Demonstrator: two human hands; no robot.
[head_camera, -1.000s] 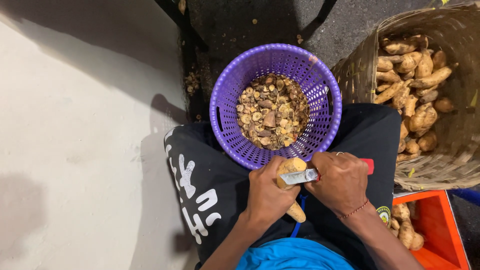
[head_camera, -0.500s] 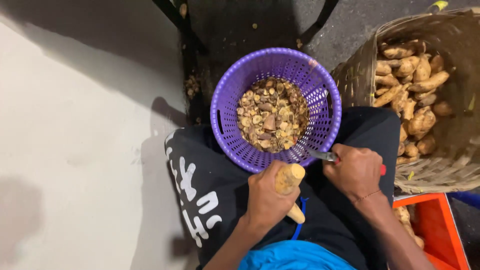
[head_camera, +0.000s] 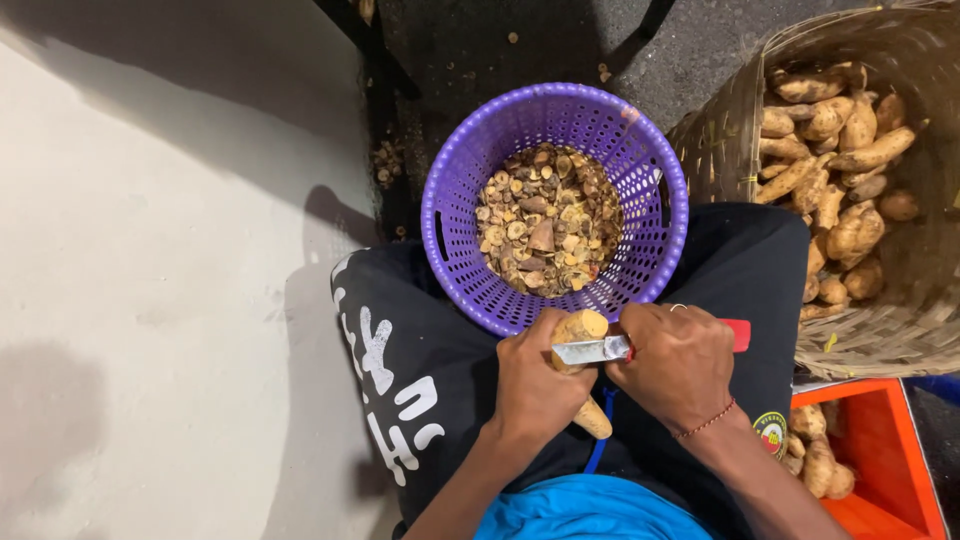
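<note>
Left hand (head_camera: 535, 385) around root (head_camera: 582, 330)

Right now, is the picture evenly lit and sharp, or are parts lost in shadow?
Head view: sharp overall; the pale floor is bright with soft shadows; ground beyond the purple basket is dark; the knife blade glints between left hand and right hand.

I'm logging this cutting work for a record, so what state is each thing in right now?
Left hand: closed around the root.
Root: held upright, top end cut flat, blade against it.
Right hand: closed on the knife.
Knife: blade level, pressed to the root.
Purple basket: partly filled with cut pieces.
Woven basket: holds whole roots.
Orange crate: holds a few roots.
</note>
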